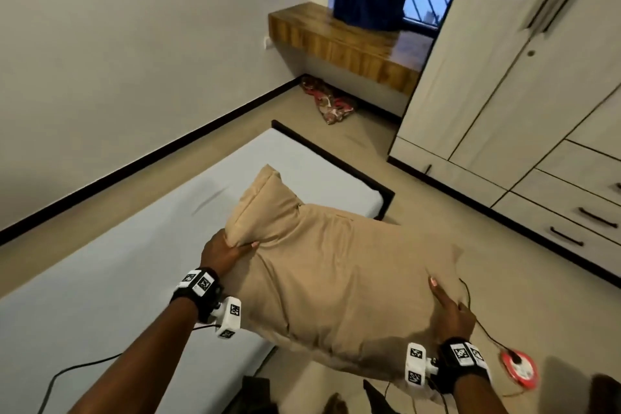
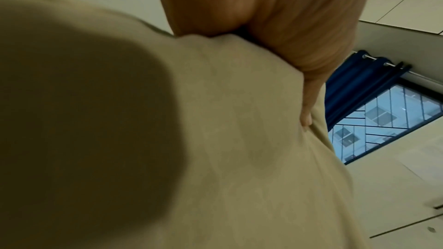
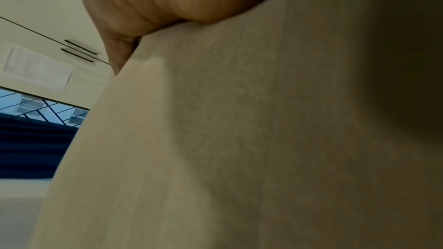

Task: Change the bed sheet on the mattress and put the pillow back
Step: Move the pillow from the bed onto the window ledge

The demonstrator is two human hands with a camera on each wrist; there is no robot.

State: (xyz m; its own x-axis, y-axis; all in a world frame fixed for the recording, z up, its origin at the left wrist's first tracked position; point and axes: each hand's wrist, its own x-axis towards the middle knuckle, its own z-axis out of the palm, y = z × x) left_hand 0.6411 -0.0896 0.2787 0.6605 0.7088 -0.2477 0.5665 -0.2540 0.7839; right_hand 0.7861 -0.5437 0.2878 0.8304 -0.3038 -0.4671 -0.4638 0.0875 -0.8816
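Tan pillow [image 1: 336, 272] held above the sheeted mattress [image 1: 100, 279]: left grip [image 1: 225, 250] and right grip [image 1: 452, 309] both clamped on its ends.

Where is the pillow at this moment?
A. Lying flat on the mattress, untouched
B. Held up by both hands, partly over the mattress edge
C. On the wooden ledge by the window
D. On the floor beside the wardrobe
B: the left hand grips one end of the pillow and the right hand holds the other, lifted partly over the mattress edge.
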